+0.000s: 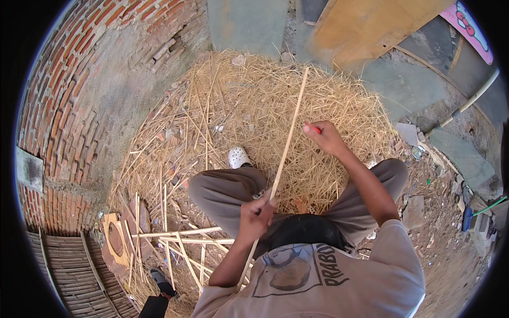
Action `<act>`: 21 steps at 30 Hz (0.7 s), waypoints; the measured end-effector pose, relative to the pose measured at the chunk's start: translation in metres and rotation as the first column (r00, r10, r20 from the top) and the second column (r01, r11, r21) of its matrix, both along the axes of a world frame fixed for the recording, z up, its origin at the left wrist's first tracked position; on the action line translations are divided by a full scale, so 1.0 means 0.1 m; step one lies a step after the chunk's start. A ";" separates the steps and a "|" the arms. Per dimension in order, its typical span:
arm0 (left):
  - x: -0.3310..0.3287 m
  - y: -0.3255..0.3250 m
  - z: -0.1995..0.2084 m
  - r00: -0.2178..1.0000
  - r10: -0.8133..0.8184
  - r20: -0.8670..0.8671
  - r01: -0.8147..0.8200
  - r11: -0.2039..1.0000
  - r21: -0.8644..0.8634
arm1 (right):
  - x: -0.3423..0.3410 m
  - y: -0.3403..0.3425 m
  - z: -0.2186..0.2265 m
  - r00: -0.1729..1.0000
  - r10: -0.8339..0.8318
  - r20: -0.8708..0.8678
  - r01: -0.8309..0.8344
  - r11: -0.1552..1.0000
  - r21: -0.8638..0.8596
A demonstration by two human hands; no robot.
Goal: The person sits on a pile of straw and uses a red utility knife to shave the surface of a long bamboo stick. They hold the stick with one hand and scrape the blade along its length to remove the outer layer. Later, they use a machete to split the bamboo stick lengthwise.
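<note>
A long pale strip, which looks like split bamboo (288, 140), slants up and away across my lap. My left hand (256, 216) is wrapped round its lower part above my left thigh; the near end runs back past my left forearm. Off to the strip's right, my right hand (324, 137) is closed round a small tool with a red handle (316, 129). The tool's blade, if it has one, cannot be made out. That hand is apart from the strip. Beneath both lies a thick heap of thin straw-coloured shavings (334, 95).
Several more pale strips (183, 233) lie crossed at my left. A worn brick wall (101, 90) rises on the left, above a slatted bamboo panel (79, 270). Flat boards (371, 26) stand at the far side. Another person's shoe (159, 276) shows at lower left, and rubble lies at right.
</note>
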State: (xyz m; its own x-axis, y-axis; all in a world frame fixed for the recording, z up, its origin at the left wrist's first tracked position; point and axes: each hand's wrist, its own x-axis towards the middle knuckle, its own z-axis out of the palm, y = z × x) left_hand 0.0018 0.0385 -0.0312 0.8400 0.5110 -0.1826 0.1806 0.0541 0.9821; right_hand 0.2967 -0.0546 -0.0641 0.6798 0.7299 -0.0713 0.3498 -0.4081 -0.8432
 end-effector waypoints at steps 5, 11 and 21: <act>0.57 0.09 -0.20 0.984 -0.167 -0.058 0.160 0.981 -0.113 | -0.13 0.07 0.02 0.873 0.023 -0.488 0.148 0.940 0.308; 0.41 0.01 -0.34 0.972 -0.205 -0.113 0.173 0.954 -0.243 | 0.42 -0.14 0.00 0.713 -0.130 -0.689 0.500 0.784 0.369; -0.34 -0.01 -0.32 0.908 -0.378 -0.178 0.300 0.887 -0.351 | 0.84 -0.32 -0.07 0.706 -0.203 -0.678 0.611 0.659 0.439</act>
State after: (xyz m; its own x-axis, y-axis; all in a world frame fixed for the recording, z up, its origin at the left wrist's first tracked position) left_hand -0.0323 0.0376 -0.0629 0.8634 0.0869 -0.4970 0.4660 0.2405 0.8515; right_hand 0.3808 -0.0864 -0.0716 0.9006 0.3944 -0.1825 -0.3037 0.2711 -0.9134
